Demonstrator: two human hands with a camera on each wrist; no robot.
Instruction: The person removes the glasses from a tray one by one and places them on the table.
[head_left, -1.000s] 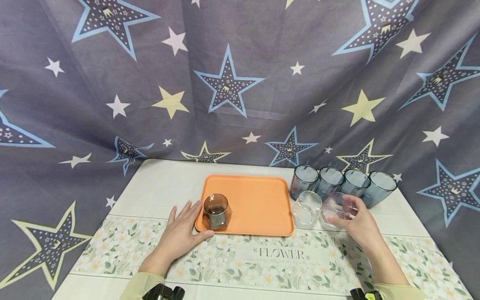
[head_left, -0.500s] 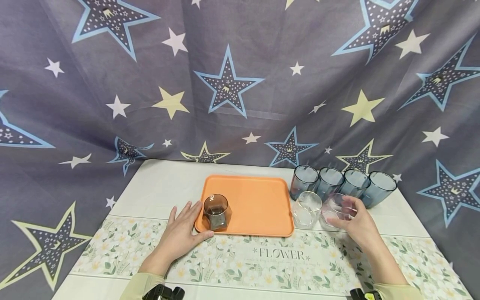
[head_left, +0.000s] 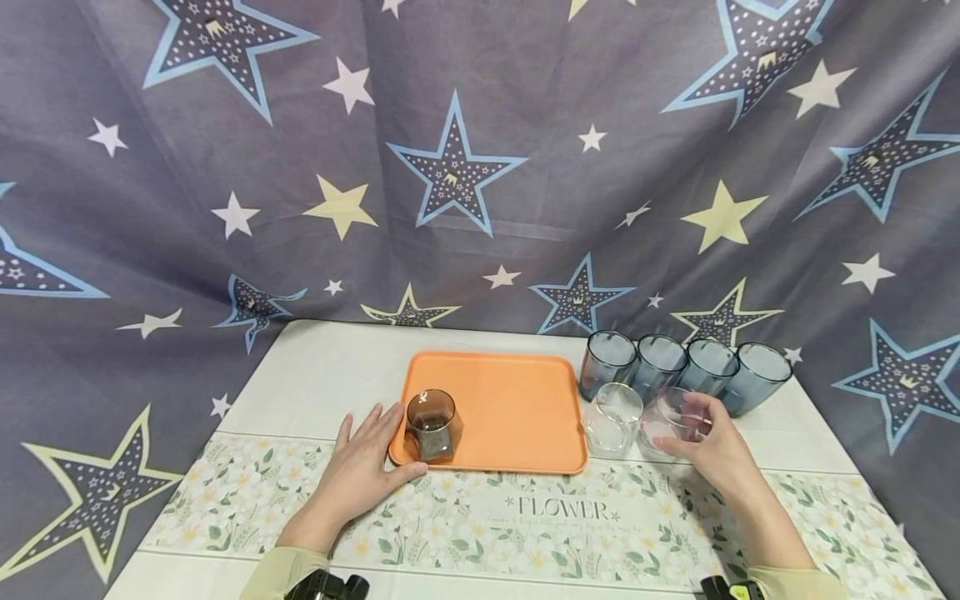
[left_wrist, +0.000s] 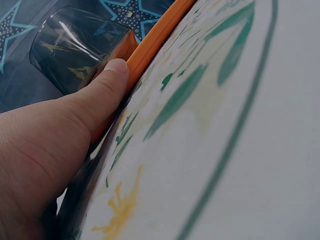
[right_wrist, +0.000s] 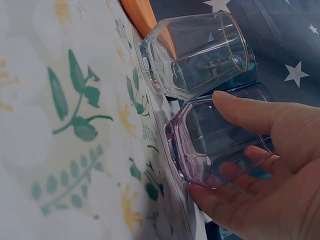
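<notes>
A brown-tinted glass (head_left: pixel 432 427) stands upright on the left part of an orange tray (head_left: pixel 517 408). My left hand (head_left: pixel 360 471) lies at the tray's near left corner with fingers spread and straight. In the left wrist view its thumb (left_wrist: pixel 102 92) rests on the orange rim, close to the glass. At the right, my right hand (head_left: pixel 716 446) holds a pink-tinted clear glass (right_wrist: pixel 200 140), thumb on one side and curled fingers on the other. That glass stands on the table. Beside it, on its left, is a colourless glass with a gold rim (head_left: pixel 615 421).
Several tall blue glasses (head_left: pixel 609 367) stand in a row behind the pink and colourless ones. A white tablecloth (head_left: pixel 337 367) with a flower-printed band (head_left: pixel 555 542) covers the table. A grey curtain (head_left: pixel 465 275) with stars hangs at the back.
Almost nothing moves; the view shifts very slightly. The right hand stays round the pink glass and the left hand keeps its place at the tray's corner.
</notes>
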